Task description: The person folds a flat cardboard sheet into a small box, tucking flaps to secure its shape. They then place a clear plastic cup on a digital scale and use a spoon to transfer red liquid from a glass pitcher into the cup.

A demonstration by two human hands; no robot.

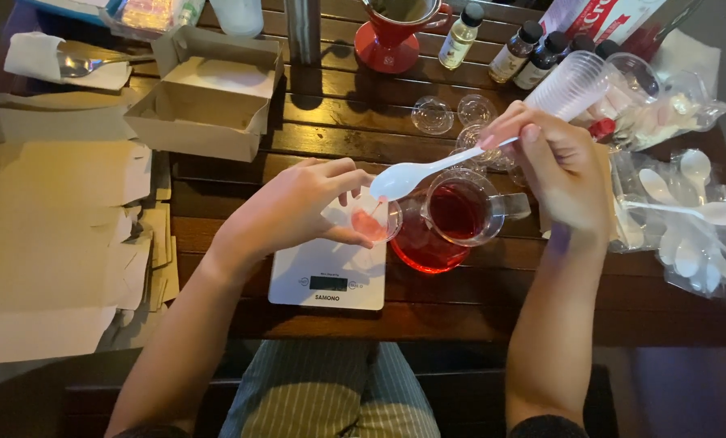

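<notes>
Here, two hands: left hand [298, 207] grips one small cup [373, 219], right hand [562, 166] pinches one white spoon [428, 172].

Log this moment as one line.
left hand: steadies small cup on scale | right hand: white spoon over cup | red-liquid carafe beside
</notes>
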